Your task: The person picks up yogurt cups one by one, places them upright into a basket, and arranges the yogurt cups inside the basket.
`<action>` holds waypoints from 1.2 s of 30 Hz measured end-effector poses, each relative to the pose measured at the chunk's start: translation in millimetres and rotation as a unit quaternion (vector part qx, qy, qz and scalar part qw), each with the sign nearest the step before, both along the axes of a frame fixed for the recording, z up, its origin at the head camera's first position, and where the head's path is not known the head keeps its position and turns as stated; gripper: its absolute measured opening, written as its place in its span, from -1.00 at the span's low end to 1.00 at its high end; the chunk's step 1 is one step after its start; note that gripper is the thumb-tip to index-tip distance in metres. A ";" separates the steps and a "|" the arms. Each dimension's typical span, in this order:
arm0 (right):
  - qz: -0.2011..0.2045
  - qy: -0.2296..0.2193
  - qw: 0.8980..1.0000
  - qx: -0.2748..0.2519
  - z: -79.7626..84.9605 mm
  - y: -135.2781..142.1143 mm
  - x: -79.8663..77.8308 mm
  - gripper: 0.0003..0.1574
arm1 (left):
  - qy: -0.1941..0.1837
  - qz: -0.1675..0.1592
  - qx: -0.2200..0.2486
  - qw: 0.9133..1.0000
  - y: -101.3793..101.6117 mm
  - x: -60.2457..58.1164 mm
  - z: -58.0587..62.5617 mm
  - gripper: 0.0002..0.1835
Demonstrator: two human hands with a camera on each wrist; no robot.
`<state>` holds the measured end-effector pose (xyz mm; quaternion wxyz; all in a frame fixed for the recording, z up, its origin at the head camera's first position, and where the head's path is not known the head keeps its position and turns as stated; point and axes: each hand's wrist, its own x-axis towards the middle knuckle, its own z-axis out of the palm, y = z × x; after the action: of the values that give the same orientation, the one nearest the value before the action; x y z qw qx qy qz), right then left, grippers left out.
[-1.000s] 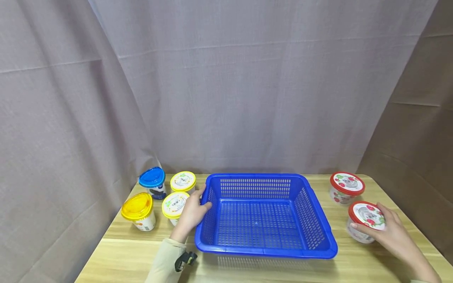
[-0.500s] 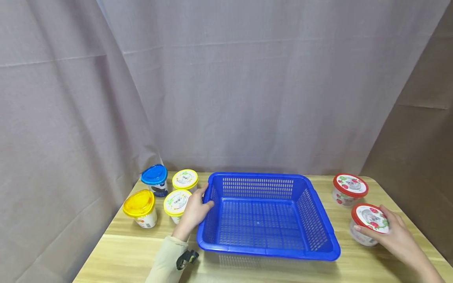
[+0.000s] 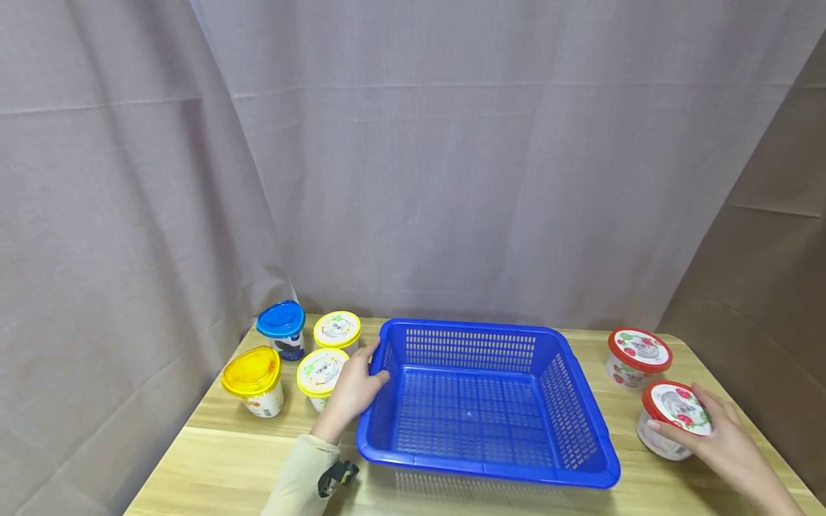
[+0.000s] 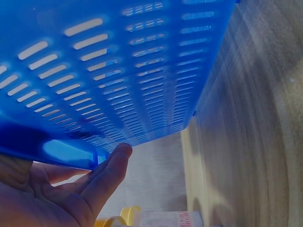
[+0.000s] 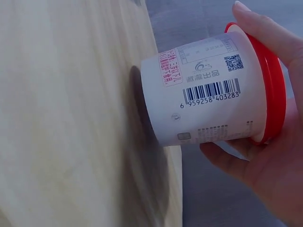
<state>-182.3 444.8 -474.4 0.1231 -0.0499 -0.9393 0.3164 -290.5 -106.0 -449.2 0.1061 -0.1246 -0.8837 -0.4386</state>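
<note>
My left hand [image 3: 351, 393] grips the basket [image 3: 477, 466], half hiding a yellow tub [image 3: 319, 375]; my right hand [image 3: 724, 437] holds the nearer red tub [image 3: 674, 411]

Head view forward and down, wrist views close, tabletop [image 3: 213, 459] shared

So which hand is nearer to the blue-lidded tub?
Left. The left hand grips the blue basket's left rim, to the right of the blue-lidded tub; the right hand holds a red-lidded tub beyond the basket's right side.
</note>
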 end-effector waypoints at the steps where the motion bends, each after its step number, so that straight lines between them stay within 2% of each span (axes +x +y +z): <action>1: 0.001 0.005 1.000 -0.003 0.6 0.4 -0.3 0.36 | -0.001 0.000 0.000 1.000 0.1 0.3 0.3 -0.29; 8: 0.009 0.034 0.999 -0.013 10.3 1.3 -3.2 0.35 | -0.003 0.007 -0.003 1.000 -1.3 -1.2 -1.0 -0.28; 23: 0.027 0.043 0.999 0.010 60.4 0.3 -24.3 0.36 | 0.006 0.006 -0.001 1.000 -3.9 -1.0 -2.6 -0.29; 36: 0.035 0.035 0.999 0.008 80.4 -4.0 -36.0 0.37 | 0.003 0.000 0.003 1.000 0.1 -1.0 -1.9 -0.29</action>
<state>-218.4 440.7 -394.0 0.1450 -0.0052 -0.9380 0.3149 -291.5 -105.8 -451.1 0.1087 -0.1255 -0.8820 -0.4411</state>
